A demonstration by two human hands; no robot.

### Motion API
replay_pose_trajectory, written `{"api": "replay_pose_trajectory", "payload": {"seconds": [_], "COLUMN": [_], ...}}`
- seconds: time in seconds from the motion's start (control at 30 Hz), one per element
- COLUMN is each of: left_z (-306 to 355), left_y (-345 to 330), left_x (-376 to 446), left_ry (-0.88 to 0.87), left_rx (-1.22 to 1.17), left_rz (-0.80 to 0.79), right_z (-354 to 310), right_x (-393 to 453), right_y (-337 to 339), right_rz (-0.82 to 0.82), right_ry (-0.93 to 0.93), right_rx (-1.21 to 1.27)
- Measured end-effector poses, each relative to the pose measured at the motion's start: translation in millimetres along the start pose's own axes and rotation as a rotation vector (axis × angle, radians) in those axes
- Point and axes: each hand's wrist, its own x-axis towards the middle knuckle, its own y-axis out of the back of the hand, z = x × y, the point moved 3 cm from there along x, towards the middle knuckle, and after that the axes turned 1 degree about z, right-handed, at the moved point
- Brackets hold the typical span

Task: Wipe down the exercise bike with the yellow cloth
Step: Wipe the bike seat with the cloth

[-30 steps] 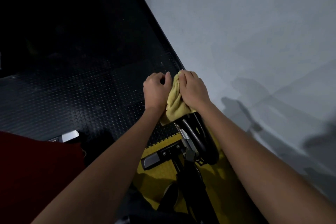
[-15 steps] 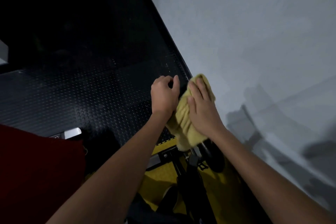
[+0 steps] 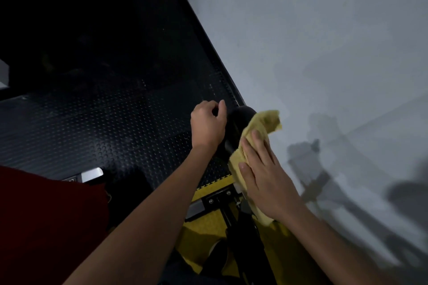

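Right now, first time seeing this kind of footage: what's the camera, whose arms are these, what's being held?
There is no robot here. A camera worn on a person's head looks forward and down, so the two bare arms reaching in from the bottom are the wearer's own.

The right hand lies with straight fingers on a yellow cloth, pressing it against a dark rounded part of the exercise bike. Just which part that is, the dim picture does not tell. The left hand is curled beside that part; whether it grips anything there cannot be seen.

Below is a black studded floor mat with a yellow mat under the bike's frame. A grey wall stands to the right, with shadows on it.
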Motion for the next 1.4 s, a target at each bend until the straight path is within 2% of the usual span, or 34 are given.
{"api": "replay_pose_trajectory", "payload": {"seconds": [0.1,0.37,0.47,0.57,0.7,0.8,0.87,0.93,1.0,1.07,1.4], "left_z": [0.9,-1.1,-0.6,-0.6,-1.7,-1.1,-1.9,-2.1,-1.8,-1.3,1.1], "left_y": [0.9,1.2,1.9,2.3,0.9,0.9,0.6,0.4,0.6,0.5,2.3], "left_x": [-0.1,1.4,0.5,-0.3,-0.2,0.6,0.2,-0.3,0.7,0.7,1.7], "left_ry": [-0.015,-0.01,-0.007,0.003,-0.002,-0.007,-0.002,0.004,0.006,0.003,0.002], "left_rx": [0.009,-0.007,-0.008,-0.02,-0.012,-0.007,-0.004,0.009,0.022,0.025,0.048], "left_rz": [0.01,0.01,0.005,0.002,-0.004,-0.002,-0.003,-0.009,-0.009,-0.004,0.012], "right_z": [-1.1,-1.8,2.2,3.8,3.0,9.3,10.6,5.7,-8.0,-17.0,-3.7], "right_x": [21.4,128.6,118.6,72.5,-1.1,-12.4,1.3,19.4,31.0,35.1,136.2], "right_y": [-1.3,13.6,5.9,-0.3,5.0,27.3,36.9,32.2,16.5,3.3,21.2], "right_rz": [0.036,0.097,0.076,0.082,-0.004,-0.021,0.038,0.112,0.11,0.13,0.126], "right_ry": [0.027,-0.156,-0.169,-0.089,-0.039,-0.018,-0.125,-0.311,-0.402,-0.37,-0.248], "right_rx": [-0.007,0.038,0.044,0.02,0.155,0.226,0.378,0.505,0.381,0.226,0.209]}}
